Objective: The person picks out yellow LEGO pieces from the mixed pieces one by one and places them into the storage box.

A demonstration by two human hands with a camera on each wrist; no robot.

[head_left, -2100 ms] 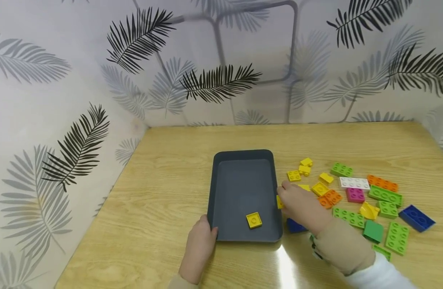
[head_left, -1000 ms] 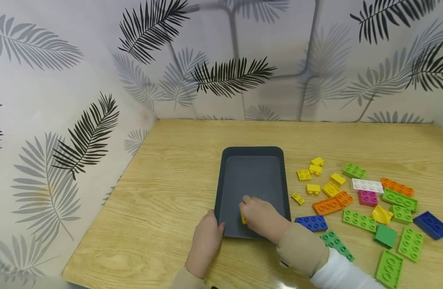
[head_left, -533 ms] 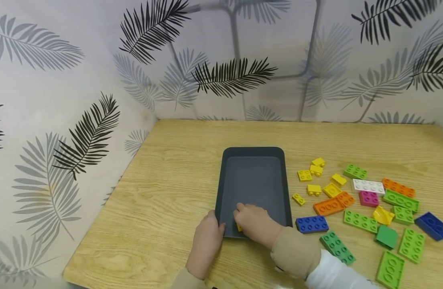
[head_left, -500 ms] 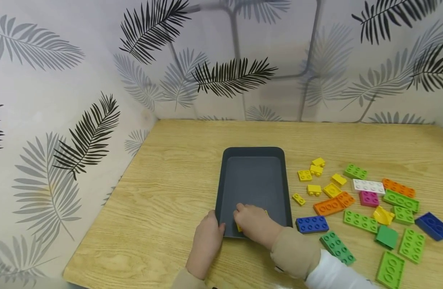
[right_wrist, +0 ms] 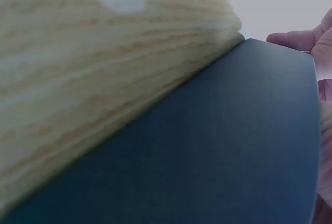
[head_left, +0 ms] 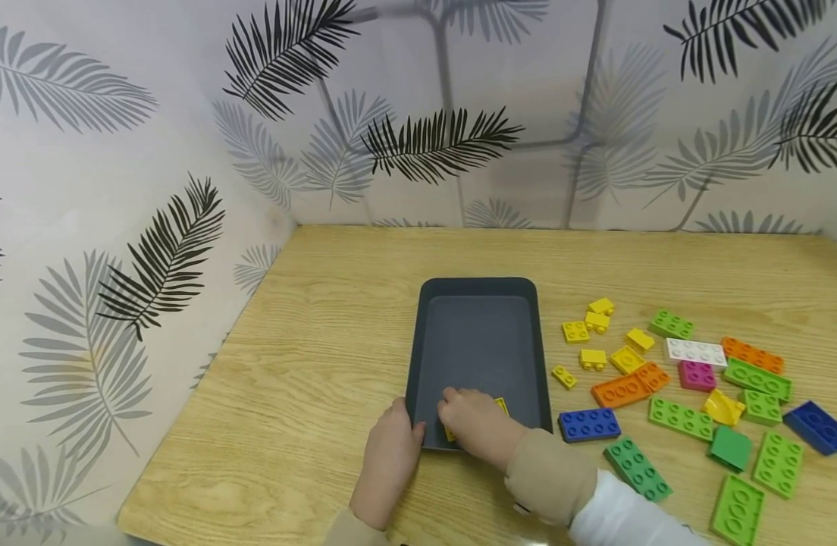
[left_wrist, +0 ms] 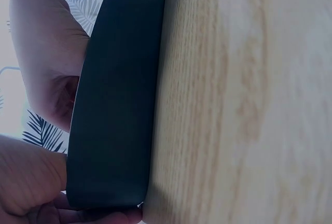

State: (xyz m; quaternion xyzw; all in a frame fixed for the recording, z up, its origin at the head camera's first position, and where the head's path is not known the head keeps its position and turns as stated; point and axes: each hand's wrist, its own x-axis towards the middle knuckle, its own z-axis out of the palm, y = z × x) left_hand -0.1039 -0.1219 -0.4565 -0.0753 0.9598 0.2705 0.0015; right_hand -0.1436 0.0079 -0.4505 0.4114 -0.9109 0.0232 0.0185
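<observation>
A dark grey tray lies on the wooden table. At its near left corner, my left hand grips the wall, thumb over the rim and fingers outside. My right hand reaches inside near the front, fingers curled down around a yellow toy brick, mostly hidden by the hand. Part of another yellow brick shows behind that hand. In the left wrist view the tray's outer wall stands before both hands. From the right wrist, the same wall hides the right fingertips.
Right of the tray lie small yellow bricks, a blue brick, a dark green brick and an orange brick. Farther right are a white brick, a pink brick and several light green ones. A patterned curtain hangs behind.
My right hand has carried a yellow brick from beside the tray's right wall into its front part, then shifted slightly left. The left hand keeps its grip on the tray. The head view has shifted.
</observation>
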